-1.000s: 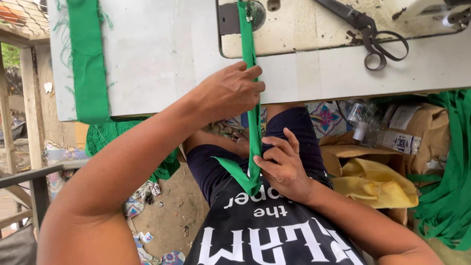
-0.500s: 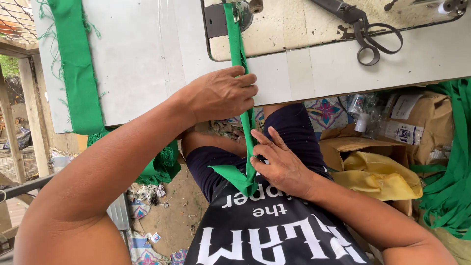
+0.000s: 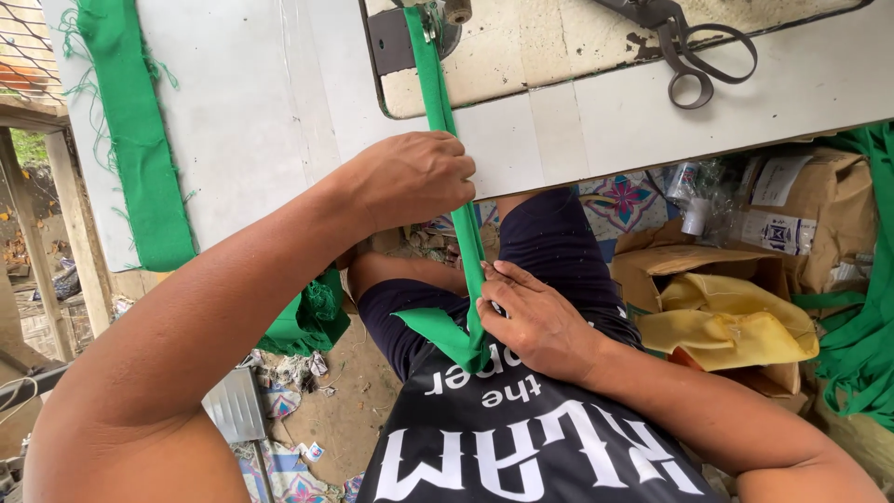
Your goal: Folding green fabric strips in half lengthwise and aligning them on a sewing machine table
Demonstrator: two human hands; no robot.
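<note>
— Where is the green fabric strip (image 3: 445,102)?

— It runs from the metal part at the far edge of the sewing machine bed (image 3: 559,47), across the white worktop (image 3: 261,121), over the near edge and down to the person's lap; it is folded lengthwise and pulled fairly straight; its loose end fans out by the dark shorts (image 3: 549,242).

— And the hands?

— The left hand (image 3: 414,177) is closed into a fist around the strip just at the worktop's near edge; the right hand (image 3: 535,321) sits lower, at the lap, fingers curled and pinching the strip near its bottom end; the two hands are apart, with taut cloth between them.

— What lies around that?

— A pair of dark scissors (image 3: 684,47) rests on the machine bed, to the right of the strip and well clear of it; a second, wider green band (image 3: 140,149) lies along the left side of the worktop, its edge frayed, hanging off the front; below the worktop on the right stands an open cardboard box (image 3: 745,270) with yellow cloth (image 3: 726,321) in it; more green cloth (image 3: 871,326) is heaped at the far right.
</note>
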